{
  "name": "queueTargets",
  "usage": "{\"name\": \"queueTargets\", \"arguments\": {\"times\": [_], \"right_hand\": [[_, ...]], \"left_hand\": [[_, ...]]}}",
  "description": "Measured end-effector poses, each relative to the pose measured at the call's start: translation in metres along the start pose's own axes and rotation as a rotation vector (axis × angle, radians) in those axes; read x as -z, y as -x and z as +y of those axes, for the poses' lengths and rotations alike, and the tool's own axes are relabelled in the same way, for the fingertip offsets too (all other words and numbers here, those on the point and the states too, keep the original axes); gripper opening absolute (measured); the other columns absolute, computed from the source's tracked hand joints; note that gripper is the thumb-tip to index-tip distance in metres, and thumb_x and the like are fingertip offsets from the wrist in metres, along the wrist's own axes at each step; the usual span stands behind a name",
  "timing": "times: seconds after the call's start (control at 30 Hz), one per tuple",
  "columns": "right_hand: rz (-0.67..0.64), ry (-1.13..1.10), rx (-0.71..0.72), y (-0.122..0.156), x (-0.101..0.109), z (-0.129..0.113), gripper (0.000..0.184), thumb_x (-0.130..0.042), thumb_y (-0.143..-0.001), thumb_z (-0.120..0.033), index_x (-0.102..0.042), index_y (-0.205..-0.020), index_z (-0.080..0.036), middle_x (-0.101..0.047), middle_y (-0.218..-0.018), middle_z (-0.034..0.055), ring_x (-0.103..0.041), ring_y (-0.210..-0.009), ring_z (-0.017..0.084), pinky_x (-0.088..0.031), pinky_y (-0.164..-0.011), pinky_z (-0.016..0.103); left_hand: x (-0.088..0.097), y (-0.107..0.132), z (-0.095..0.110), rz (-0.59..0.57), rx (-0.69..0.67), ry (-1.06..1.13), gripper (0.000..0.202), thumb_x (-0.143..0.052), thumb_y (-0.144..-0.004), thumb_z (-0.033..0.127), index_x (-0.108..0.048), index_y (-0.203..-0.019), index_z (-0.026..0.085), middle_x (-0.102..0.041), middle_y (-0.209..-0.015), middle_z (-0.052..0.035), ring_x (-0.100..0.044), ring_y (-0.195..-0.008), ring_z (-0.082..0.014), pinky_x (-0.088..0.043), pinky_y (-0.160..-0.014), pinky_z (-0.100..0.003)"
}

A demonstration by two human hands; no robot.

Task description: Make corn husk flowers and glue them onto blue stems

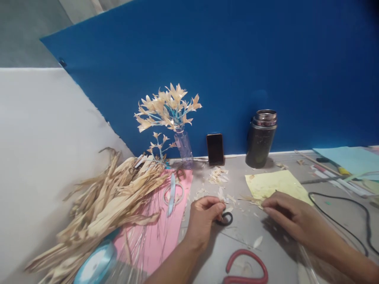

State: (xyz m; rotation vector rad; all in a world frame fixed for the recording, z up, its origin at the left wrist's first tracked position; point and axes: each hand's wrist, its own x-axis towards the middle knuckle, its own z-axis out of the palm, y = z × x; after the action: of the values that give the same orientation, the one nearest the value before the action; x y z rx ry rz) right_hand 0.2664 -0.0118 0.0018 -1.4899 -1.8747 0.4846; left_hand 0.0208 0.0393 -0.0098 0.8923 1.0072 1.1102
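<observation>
My left hand (204,219) is closed in a pinch above the table, with a pale scrap at its fingertips too small to name. A black loop handle (225,219) pokes out just beside and below those fingers; the rest of that tool is hidden. Over on the right, the fingertips of my right hand (291,215) are pressed together on thin dried husk pieces (253,200) at the edge of a yellow paper sheet (275,184). Red-handled scissors or pliers (248,256), partly out of view, lie nearest me. Small petal-like scraps (218,175) are strewn between and beyond the hands.
Dried corn husks (118,201) and a blue ribbon roll (96,264) lie left, by pink paper (160,244). Husk flowers (171,104) stand in a clear bottle (184,148). A phone (215,150) and dark flask (260,140) stand behind; a black cord (343,197) lies right.
</observation>
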Motion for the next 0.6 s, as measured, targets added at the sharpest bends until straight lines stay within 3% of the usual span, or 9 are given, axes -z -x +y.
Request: {"name": "queueTargets", "arguments": {"times": [0.2, 0.4, 0.5, 0.6], "right_hand": [[-0.04, 0.115, 0.111, 0.002, -0.003, 0.005, 0.024, -0.047, -0.099, -0.035, -0.067, -0.089, -0.025, -0.069, -0.086, 0.0044, -0.066, -0.076, 0.02, -0.052, -0.069, 0.032], [-0.057, 0.12, 0.049, 0.0, 0.002, 0.006, 0.026, -0.046, -0.098, -0.037, -0.067, -0.088, -0.024, -0.072, -0.088, 0.0047, -0.067, -0.079, 0.021, -0.051, -0.071, 0.033], [-0.089, 0.128, -0.005, -0.014, 0.012, 0.002, 0.03, -0.047, -0.098, -0.038, -0.068, -0.082, -0.024, -0.073, -0.084, 0.0042, -0.066, -0.076, 0.021, -0.049, -0.069, 0.032], [-0.231, 0.241, 0.038, -0.045, 0.018, -0.008, 0.03, -0.051, -0.095, -0.033, -0.068, -0.073, -0.023, -0.073, -0.075, 0.0029, -0.065, -0.068, 0.02, -0.045, -0.061, 0.029]], "left_hand": [[0.003, -0.002, -0.001, 0.016, -0.011, -0.001, 0.019, -0.084, -0.061, 0.023, -0.071, -0.071, 0.014, -0.06, -0.056, 0.0013, -0.048, -0.05, -0.0076, -0.037, -0.052, -0.021], [0.012, -0.012, 0.011, 0.109, -0.069, 0.095, 0.027, -0.087, -0.058, 0.029, -0.07, -0.073, 0.015, -0.059, -0.058, 0.0031, -0.048, -0.05, -0.0068, -0.038, -0.051, -0.021], [0.014, -0.015, 0.015, 0.116, -0.066, 0.138, 0.03, -0.088, -0.057, 0.03, -0.069, -0.072, 0.014, -0.058, -0.059, 0.0036, -0.047, -0.049, -0.0063, -0.038, -0.05, -0.02], [0.013, -0.016, 0.014, 0.114, -0.046, 0.136, 0.03, -0.088, -0.058, 0.031, -0.067, -0.072, 0.014, -0.056, -0.057, 0.0043, -0.047, -0.048, -0.006, -0.036, -0.048, -0.019]]}}
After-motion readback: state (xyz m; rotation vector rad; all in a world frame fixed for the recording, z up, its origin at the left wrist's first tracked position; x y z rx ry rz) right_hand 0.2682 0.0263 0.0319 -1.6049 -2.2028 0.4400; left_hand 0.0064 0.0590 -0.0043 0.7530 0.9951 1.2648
